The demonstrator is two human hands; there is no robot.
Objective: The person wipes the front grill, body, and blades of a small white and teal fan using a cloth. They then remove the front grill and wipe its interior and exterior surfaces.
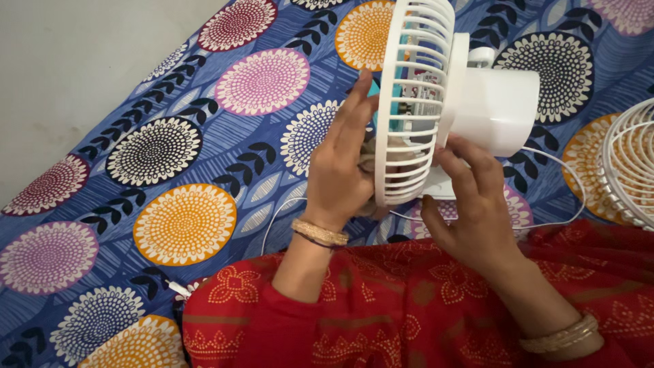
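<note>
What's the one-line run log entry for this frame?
left hand: on white plastic fan cage front | right hand: grips cage rear rim | white round fan housing: raised above floral blue sheet | spare white grille: right edge
</note>
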